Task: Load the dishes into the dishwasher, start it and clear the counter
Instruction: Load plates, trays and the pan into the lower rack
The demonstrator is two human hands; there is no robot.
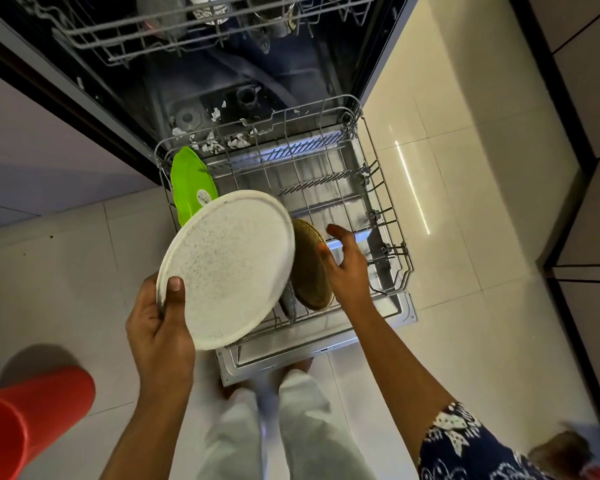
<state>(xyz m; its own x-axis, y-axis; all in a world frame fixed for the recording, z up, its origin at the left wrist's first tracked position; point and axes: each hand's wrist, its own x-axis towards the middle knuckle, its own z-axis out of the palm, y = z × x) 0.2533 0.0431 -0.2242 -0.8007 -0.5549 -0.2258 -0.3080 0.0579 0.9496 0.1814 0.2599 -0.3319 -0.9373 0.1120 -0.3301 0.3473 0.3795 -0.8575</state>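
Held plate (229, 268) above lower rack (378, 216), left of racked plate (309, 268)

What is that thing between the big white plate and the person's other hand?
A brown plate, standing on edge in the dishwasher's lower rack. It sits right between the white plate and the open right hand, as the head view shows.

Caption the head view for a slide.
Left hand holds a white plate over the pulled-out lower rack; right hand open beside a brown plate standing in it.
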